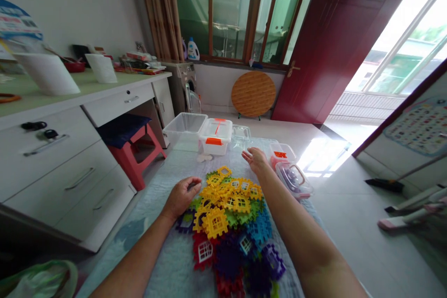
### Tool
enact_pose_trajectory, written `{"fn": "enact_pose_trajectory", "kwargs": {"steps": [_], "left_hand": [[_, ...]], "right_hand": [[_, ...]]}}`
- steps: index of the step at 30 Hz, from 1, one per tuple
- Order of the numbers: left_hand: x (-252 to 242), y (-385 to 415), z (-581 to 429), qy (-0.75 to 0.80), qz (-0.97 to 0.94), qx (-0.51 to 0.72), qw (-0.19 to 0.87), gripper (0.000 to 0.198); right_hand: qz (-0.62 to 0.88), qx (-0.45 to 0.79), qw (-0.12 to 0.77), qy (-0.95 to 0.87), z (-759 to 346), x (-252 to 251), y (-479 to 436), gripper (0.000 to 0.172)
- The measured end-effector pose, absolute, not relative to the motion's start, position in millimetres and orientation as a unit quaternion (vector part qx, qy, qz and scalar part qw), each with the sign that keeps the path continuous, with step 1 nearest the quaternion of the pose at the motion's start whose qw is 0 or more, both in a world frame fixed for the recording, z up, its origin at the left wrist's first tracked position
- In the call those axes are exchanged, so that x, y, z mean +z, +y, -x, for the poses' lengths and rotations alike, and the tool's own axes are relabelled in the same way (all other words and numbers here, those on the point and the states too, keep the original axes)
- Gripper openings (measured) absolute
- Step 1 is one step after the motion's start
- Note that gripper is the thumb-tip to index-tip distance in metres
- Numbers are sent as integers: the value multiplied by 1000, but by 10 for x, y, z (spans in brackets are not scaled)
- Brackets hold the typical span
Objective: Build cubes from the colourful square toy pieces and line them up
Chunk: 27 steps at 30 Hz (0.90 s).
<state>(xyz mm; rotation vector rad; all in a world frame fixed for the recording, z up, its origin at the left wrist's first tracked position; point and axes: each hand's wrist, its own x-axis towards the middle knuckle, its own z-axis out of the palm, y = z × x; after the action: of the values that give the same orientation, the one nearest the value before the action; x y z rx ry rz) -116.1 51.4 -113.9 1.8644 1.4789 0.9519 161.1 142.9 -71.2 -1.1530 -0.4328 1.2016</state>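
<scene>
"Tiles (214,223), toothed and bright: where are they?"

"Heaped loosely on the pale blue cloth (153,247), mostly yellow and green toward the far end, with blue, red and purple ones nearer."

"And the left grip (183,198)?"

"Just beside the heap's left edge, loosely curled, thumb and forefinger apart. I see nothing in it; whether it touches a tile I can't tell."

"The right grip (256,159)?"

"Out past the far end of the heap, half open, fingers pointing left, nothing visible in it."

"What's near that one?"

"A clear container (240,134) beyond it, then a box with orange latches (214,137) and an open clear bin (185,125) farther left. To the right sits a smaller box with an orange latch (280,154), and nearer, a handled clear case (293,179)"
</scene>
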Motion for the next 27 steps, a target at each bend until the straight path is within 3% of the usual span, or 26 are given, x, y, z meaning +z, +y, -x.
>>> {"fn": "enact_pose_trajectory", "kwargs": {"steps": [4,8,12,16,20,23,27], "left_hand": [[-1160,531,1177,539,-712,345,288,39],[-1184,547,1186,518,-738,330,279,38],[-1173,540,1185,510,-746,323,281,39],[-1168,534,1191,515,-735,332,289,41],[-1188,545,1202,513,-734,332,297,43],[-1185,548,1201,516,-731,330,301,44],[-1166,536,1189,518,-723,333,314,45]], "right_hand": [[474,518,625,-340,-1624,-482,827,28],[545,350,555,-523,-1918,-278,316,30],[663,147,510,-529,-2426,-176,230,31],[754,17,371,-542,-2848,-149,301,33],[802,-29,243,-546,-3022,-233,197,38],[818,-27,178,-547,-3005,-353,75,33],[812,-45,201,-546,-2916,-499,6,26]]}}
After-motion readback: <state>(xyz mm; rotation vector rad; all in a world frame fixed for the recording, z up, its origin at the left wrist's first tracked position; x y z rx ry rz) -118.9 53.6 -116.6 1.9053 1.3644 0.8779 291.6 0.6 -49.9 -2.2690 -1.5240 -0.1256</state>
